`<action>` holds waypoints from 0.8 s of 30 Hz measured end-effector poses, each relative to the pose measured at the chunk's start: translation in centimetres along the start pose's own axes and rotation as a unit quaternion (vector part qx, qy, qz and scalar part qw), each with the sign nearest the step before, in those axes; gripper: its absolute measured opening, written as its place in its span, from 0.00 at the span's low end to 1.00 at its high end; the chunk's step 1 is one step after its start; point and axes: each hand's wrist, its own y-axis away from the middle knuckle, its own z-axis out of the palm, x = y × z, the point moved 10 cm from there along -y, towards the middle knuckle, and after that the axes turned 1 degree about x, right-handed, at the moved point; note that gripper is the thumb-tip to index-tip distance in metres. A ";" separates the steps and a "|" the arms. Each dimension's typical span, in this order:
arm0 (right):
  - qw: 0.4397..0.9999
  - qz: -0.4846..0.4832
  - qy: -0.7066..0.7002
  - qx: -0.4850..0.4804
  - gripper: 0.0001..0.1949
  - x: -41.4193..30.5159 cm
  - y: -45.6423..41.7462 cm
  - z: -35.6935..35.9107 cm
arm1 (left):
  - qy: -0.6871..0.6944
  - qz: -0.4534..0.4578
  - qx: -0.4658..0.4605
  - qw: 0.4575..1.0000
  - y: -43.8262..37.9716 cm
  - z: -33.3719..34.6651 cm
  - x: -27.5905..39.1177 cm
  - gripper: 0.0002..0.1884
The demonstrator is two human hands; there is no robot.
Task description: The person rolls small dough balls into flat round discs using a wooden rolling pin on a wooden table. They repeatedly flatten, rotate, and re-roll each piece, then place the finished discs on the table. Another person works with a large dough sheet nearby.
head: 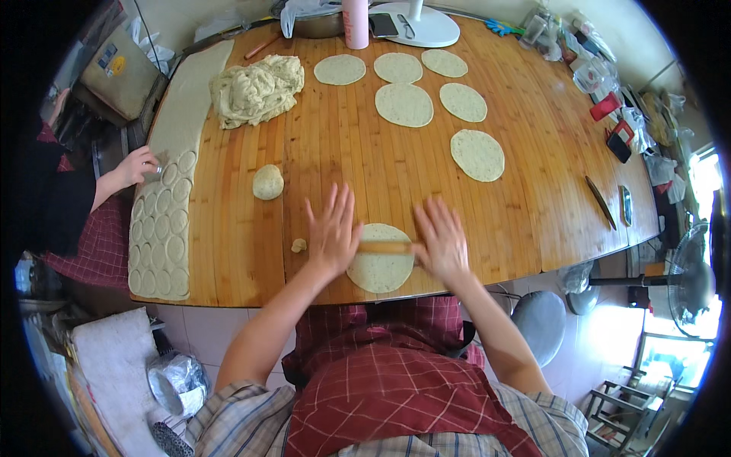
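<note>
A wooden rolling pin (384, 247) lies across a flat round of speckled dough (380, 274) near the table's front edge. My left hand (336, 231) presses flat on the pin's left end, fingers extended and apart. On the right end rests my right hand (442, 240), also flat and slightly blurred. Neither hand curls around the pin. Left of my left hand sit a small dough scrap (298, 245) and a smooth dough ball (268, 182). Farther off, several rolled rounds, one of them a dough disc (477, 155), lie spread on the wooden table (365, 160).
A big dough lump (257, 91) lies at the back left. Beside it, a co-worker's hand (137, 165) holds a small cutter on a long dough sheet (165, 223) marked with circles. A pink bottle (355, 25) stands at the back; a dark curved stick (600, 203) and phone (626, 205) lie right.
</note>
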 end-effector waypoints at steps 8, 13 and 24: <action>0.997 0.056 -0.036 -0.025 0.41 -1.7 4.4 -0.5 | 0.030 -0.020 -0.029 0.999 2.6 -0.1 1.7 0.39; 0.983 0.160 0.066 0.059 0.36 4.9 -4.2 -1.0 | 0.032 -0.064 0.084 0.994 -6.8 -1.0 -0.1 0.35; 0.994 0.056 -0.078 0.051 0.18 -4.3 7.9 -3.5 | 0.145 -0.033 -0.031 0.988 -0.2 -0.6 4.6 0.18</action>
